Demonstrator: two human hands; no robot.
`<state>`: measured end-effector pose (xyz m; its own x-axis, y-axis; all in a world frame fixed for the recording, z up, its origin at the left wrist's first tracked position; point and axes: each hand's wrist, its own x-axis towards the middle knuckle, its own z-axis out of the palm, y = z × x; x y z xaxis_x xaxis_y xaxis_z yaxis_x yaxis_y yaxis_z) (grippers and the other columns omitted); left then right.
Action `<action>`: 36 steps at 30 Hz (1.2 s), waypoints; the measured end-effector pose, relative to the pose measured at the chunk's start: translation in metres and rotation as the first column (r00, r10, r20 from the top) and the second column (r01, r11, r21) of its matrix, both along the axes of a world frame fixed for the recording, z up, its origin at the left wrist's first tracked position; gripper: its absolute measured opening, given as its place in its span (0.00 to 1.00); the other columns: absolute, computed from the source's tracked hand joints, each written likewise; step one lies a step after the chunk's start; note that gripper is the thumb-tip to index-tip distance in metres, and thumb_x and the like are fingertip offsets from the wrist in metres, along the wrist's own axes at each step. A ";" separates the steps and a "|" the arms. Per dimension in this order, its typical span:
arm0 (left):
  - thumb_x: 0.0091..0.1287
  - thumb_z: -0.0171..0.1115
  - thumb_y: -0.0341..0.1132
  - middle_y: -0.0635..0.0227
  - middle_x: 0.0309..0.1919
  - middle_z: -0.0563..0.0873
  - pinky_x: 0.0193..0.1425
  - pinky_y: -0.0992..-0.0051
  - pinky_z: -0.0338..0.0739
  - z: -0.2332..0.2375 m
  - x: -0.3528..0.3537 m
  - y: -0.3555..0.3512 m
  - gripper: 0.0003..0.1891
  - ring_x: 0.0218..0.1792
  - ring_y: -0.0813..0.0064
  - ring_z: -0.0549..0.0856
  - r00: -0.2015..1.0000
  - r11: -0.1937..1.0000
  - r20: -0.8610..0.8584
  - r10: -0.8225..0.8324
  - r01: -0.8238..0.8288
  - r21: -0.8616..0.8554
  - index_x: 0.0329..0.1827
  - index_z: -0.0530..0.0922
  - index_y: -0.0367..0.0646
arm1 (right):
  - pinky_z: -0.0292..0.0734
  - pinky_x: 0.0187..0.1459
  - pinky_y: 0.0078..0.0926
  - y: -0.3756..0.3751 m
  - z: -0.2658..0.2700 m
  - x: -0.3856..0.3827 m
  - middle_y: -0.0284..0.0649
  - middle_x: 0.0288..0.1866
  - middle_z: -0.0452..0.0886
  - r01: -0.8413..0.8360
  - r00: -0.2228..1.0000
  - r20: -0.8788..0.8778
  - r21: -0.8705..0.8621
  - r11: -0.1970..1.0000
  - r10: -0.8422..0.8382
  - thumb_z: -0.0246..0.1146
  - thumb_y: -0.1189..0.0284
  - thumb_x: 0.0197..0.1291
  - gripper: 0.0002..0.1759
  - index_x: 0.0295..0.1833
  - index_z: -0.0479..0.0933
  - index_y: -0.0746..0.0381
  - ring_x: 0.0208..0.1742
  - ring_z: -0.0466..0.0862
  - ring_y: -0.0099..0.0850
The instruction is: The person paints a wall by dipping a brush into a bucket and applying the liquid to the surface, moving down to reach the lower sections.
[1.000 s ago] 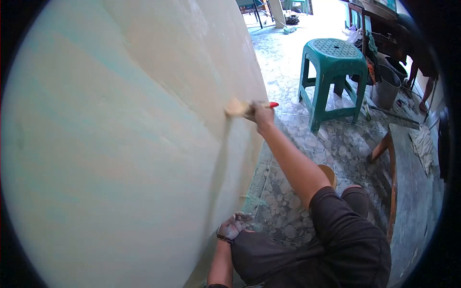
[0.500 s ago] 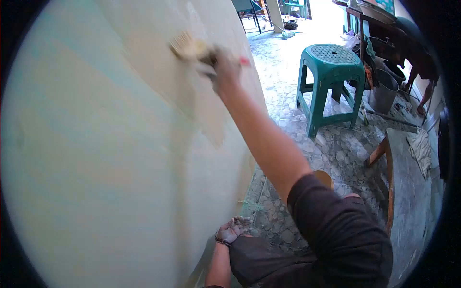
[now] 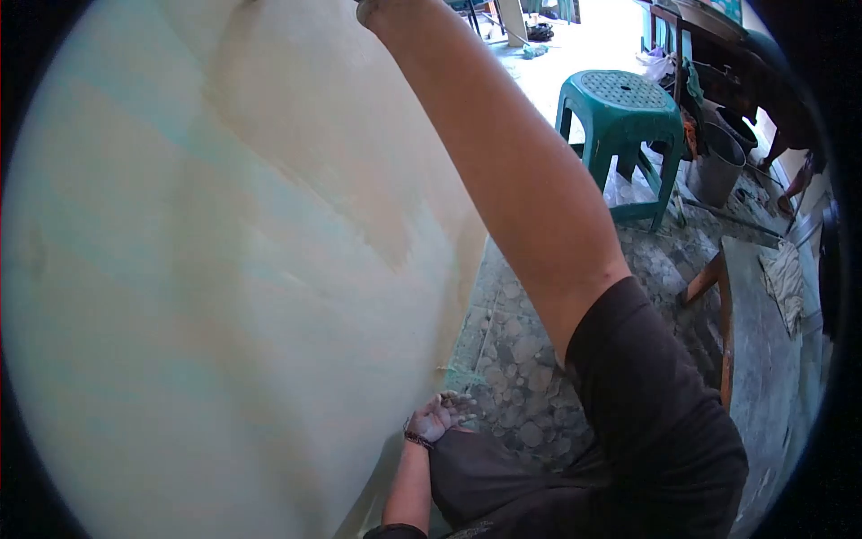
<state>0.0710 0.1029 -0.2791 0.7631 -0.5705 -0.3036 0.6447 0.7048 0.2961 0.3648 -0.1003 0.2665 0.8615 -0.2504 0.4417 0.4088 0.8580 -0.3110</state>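
A large pale wall [image 3: 269,296] with tan and greenish patches fills the left half of the head view. My right arm reaches up along it, and the hand is cut off by the top edge, with only the wrist region showing. Whatever that hand holds is out of sight. Low in the view, my left hand [image 3: 436,419], dusted with white and with a dark bracelet at the wrist, rests near my knee beside the wall. Its fingers are apart and nothing lies in them.
A green plastic stool [image 3: 626,112] stands on the patterned floor at the upper right. Beyond it are a grey bucket [image 3: 716,166] and a dark wooden table. A worn bench [image 3: 763,377] with a white cloth [image 3: 783,283] is at the right.
My right arm has stretched farther up, taking the hand and the brush out of view at the top. My left hand has barely shifted.
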 end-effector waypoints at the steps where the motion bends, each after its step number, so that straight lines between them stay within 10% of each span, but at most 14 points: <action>1: 0.67 0.53 0.44 0.45 0.59 0.72 0.67 0.40 0.54 0.002 0.001 -0.002 0.20 0.66 0.45 0.64 1.000 1.000 0.012 -0.015 0.015 0.005 0.54 0.73 0.38 | 0.80 0.29 0.29 0.013 -0.039 0.019 0.45 0.29 0.78 0.044 0.998 -0.044 -0.054 0.998 -0.047 0.57 0.75 0.55 0.07 0.36 0.73 0.69 0.28 0.80 0.33; 4: 0.67 0.53 0.44 0.45 0.59 0.72 0.67 0.40 0.54 0.005 0.002 -0.005 0.19 0.66 0.46 0.64 0.999 1.000 0.035 -0.026 0.026 -0.004 0.53 0.73 0.39 | 0.80 0.38 0.41 0.042 -0.182 0.019 0.41 0.41 0.77 -0.031 0.986 -0.165 -0.024 0.999 0.026 0.57 0.65 0.62 0.13 0.48 0.73 0.60 0.44 0.80 0.33; 8: 0.67 0.53 0.43 0.46 0.59 0.72 0.67 0.40 0.54 0.000 -0.001 -0.002 0.19 0.66 0.47 0.64 0.999 1.000 0.037 0.006 -0.006 -0.017 0.53 0.74 0.39 | 0.84 0.35 0.40 0.020 -0.415 -0.024 0.42 0.41 0.78 -0.107 0.654 -0.749 -0.235 0.966 -0.109 0.65 0.72 0.54 0.17 0.49 0.72 0.64 0.39 0.82 0.32; 11: 0.66 0.53 0.43 0.46 0.59 0.72 0.68 0.40 0.54 0.001 0.003 -0.001 0.19 0.66 0.47 0.64 1.000 0.999 0.016 -0.007 0.008 -0.043 0.53 0.74 0.39 | 0.83 0.35 0.37 0.022 -0.413 -0.037 0.42 0.39 0.79 -0.097 0.711 -0.664 -0.415 0.905 -0.229 0.67 0.75 0.52 0.16 0.45 0.72 0.65 0.35 0.82 0.33; 14: 0.65 0.54 0.43 0.47 0.59 0.73 0.67 0.39 0.53 -0.004 0.005 -0.004 0.19 0.66 0.45 0.63 1.000 0.999 0.003 -0.011 0.012 -0.048 0.52 0.74 0.38 | 0.77 0.39 0.34 0.038 -0.210 -0.052 0.45 0.33 0.79 0.218 0.785 -0.151 -0.841 0.495 -0.601 0.65 0.76 0.48 0.13 0.41 0.73 0.65 0.36 0.82 0.38; 17: 0.65 0.54 0.43 0.47 0.59 0.73 0.67 0.38 0.52 -0.007 0.010 -0.007 0.20 0.66 0.44 0.64 0.999 0.999 -0.016 -0.038 0.037 -0.028 0.52 0.74 0.36 | 0.77 0.34 0.30 0.016 -0.066 -0.077 0.45 0.25 0.80 0.276 0.774 -0.112 -0.826 0.492 -0.623 0.61 0.68 0.50 0.13 0.32 0.76 0.70 0.32 0.82 0.34; 18: 0.65 0.54 0.44 0.47 0.59 0.73 0.67 0.38 0.52 -0.009 0.013 -0.009 0.21 0.66 0.44 0.64 0.999 0.999 -0.011 -0.042 0.042 -0.029 0.52 0.74 0.36 | 0.80 0.26 0.26 0.018 -0.043 -0.063 0.45 0.25 0.78 0.200 0.980 0.065 -0.277 0.940 -0.189 0.57 0.77 0.53 0.07 0.32 0.73 0.73 0.23 0.80 0.32; 20: 0.66 0.53 0.43 0.46 0.60 0.72 0.67 0.40 0.54 -0.009 0.016 -0.009 0.20 0.66 0.45 0.64 0.997 0.996 -0.037 -0.060 0.058 -0.062 0.53 0.73 0.36 | 0.79 0.26 0.25 0.033 -0.038 -0.059 0.45 0.25 0.78 0.095 0.979 0.173 0.079 0.992 -0.108 0.57 0.76 0.55 0.08 0.32 0.74 0.73 0.24 0.81 0.31; 23: 0.66 0.53 0.42 0.47 0.60 0.71 0.67 0.41 0.55 -0.010 0.011 -0.007 0.19 0.66 0.46 0.64 0.999 0.996 -0.014 -0.044 0.043 -0.073 0.54 0.72 0.37 | 0.81 0.35 0.31 0.066 -0.165 -0.038 0.40 0.35 0.77 -0.041 0.996 -0.080 0.040 0.998 0.044 0.58 0.72 0.60 0.08 0.44 0.74 0.63 0.33 0.81 0.31; 28: 0.68 0.50 0.43 0.46 0.62 0.70 0.67 0.40 0.53 -0.028 0.014 -0.008 0.21 0.66 0.45 0.63 0.997 0.993 0.045 -0.070 0.074 -0.096 0.57 0.72 0.37 | 0.84 0.36 0.33 0.044 -0.408 -0.091 0.40 0.38 0.78 -0.052 0.728 -0.644 -0.393 0.918 -0.235 0.63 0.75 0.55 0.13 0.45 0.72 0.65 0.36 0.82 0.32; 31: 0.66 0.54 0.42 0.46 0.59 0.73 0.66 0.44 0.59 -0.023 0.018 -0.014 0.19 0.64 0.46 0.68 0.997 0.992 -0.018 -0.070 0.067 -0.110 0.52 0.74 0.36 | 0.81 0.35 0.27 0.048 -0.374 -0.092 0.39 0.36 0.79 -0.075 0.717 -0.659 -0.399 0.914 -0.229 0.64 0.78 0.51 0.14 0.44 0.71 0.66 0.37 0.81 0.29; 34: 0.66 0.54 0.42 0.44 0.59 0.72 0.67 0.44 0.58 -0.017 0.020 -0.018 0.19 0.64 0.45 0.67 0.996 0.996 -0.041 -0.084 0.082 -0.042 0.52 0.74 0.35 | 0.74 0.33 0.31 0.066 -0.217 -0.085 0.42 0.31 0.80 0.344 0.804 -0.183 -0.634 0.692 -0.567 0.65 0.71 0.50 0.15 0.39 0.72 0.69 0.32 0.79 0.30; 36: 0.66 0.53 0.42 0.42 0.60 0.71 0.67 0.44 0.57 -0.007 0.019 -0.018 0.21 0.64 0.44 0.67 0.996 0.993 -0.027 -0.085 0.083 -0.090 0.54 0.72 0.34 | 0.75 0.24 0.33 0.053 -0.130 -0.092 0.41 0.23 0.79 0.133 0.974 -0.144 -0.252 0.959 -0.173 0.59 0.72 0.56 0.09 0.32 0.74 0.68 0.21 0.79 0.33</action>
<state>0.0903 0.0851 -0.2857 0.7024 -0.6579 -0.2718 0.7106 0.6703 0.2138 0.2726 -0.0470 0.1368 0.8863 -0.2897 0.3614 0.4561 0.6812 -0.5726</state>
